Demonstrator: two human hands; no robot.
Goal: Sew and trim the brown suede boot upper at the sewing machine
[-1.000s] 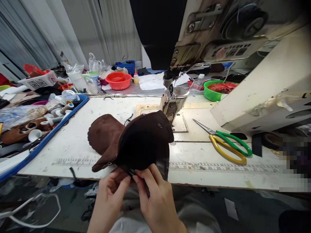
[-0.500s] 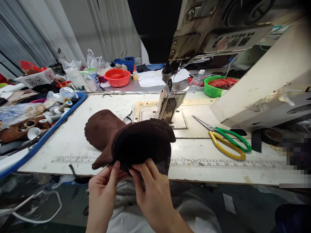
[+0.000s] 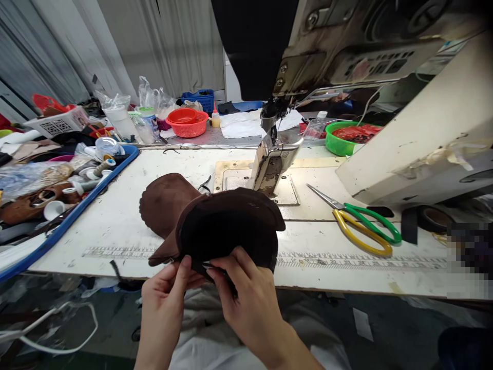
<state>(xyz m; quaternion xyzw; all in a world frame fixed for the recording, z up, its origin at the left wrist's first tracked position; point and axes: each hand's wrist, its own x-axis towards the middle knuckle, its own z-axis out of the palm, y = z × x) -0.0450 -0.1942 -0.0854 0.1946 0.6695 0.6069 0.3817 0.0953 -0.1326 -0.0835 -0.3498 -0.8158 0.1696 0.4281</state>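
A dark brown boot upper (image 3: 167,205), suede-like with a black inside, is held at the table's front edge with its wide opening facing me. My left hand (image 3: 165,293) is closed on its lower rim, thumb on top. There a small shiny bit (image 3: 169,261) shows beside the fingers. My right hand (image 3: 250,298) is at the opening's near edge, thumb and forefinger pinched on a small pale sliver (image 3: 207,264) whose kind I cannot make out. Its other fingers curl over the dark lining. Just behind the upper stands the sewing machine's post (image 3: 271,167), under the needle.
Scissors (image 3: 358,221) with green and yellow handles lie right of the post. A printed ruler (image 3: 346,261) runs along the table's front. Spools and scraps fill a blue-rimmed tray (image 3: 87,198) at left. Red baskets (image 3: 188,126) and a green basin (image 3: 339,144) stand behind.
The boot upper has shifted slightly right, and its opening is tipped a little differently. My right thumb and forefinger have moved slightly; more of the pale sliver shows between them. My left hand stays closed.
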